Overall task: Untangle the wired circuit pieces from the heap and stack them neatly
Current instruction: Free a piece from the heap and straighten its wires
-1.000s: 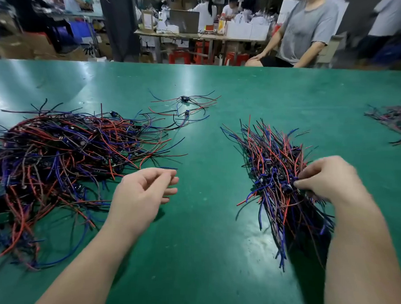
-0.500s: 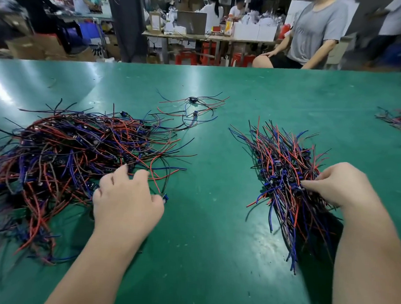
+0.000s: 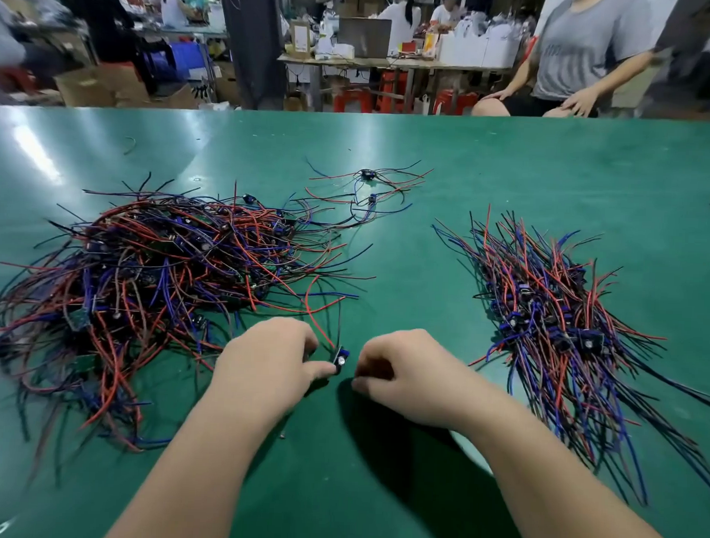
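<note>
Pinching a small circuit piece (image 3: pixel 340 357) between thumb and fingertips, my left hand (image 3: pixel 266 362) holds it low over the green table (image 3: pixel 376 493), just beside the near edge of the tangled heap (image 3: pixel 153 276); a red wire and a dark wire run up from the piece toward that heap; a small round silver-topped part on the piece faces me. My right hand (image 3: pixel 409 379) sits just beside the piece on its other side, fingers curled under and thumb tip low near the table; its grip looks narrow and may be closed on a thin wire, but the fingers hide that and I cannot tell. The heap of red, blue and black wires spreads over the left of the table; the neater stack (image 3: pixel 554 318) lies well apart on the right, its wires mostly running one way and its small boards bunched along the middle; two loose pieces (image 3: pixel 365 174) lie farther back, between heap and stack, wires splayed out.
</note>
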